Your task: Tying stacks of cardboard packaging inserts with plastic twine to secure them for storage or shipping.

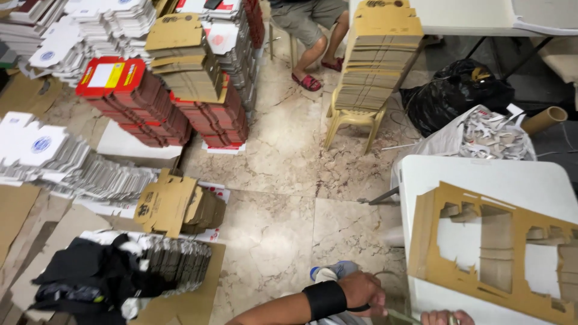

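My left hand sits at the bottom edge, with a black wristband on the forearm. Its fingers are curled near a thin pale strip; what it grips is unclear. Only the knuckles of my right hand show at the frame's bottom, beside the white table. A brown die-cut cardboard sheet with punched-out openings lies on that table, just right of both hands. A white and blue object lies on the floor under my left wrist.
Stacks of flat cartons stand on the marble floor: red ones, brown ones, white ones. A plastic chair carries a tall brown stack. A seated person's legs, a black bag and a scrap-filled sack are behind.
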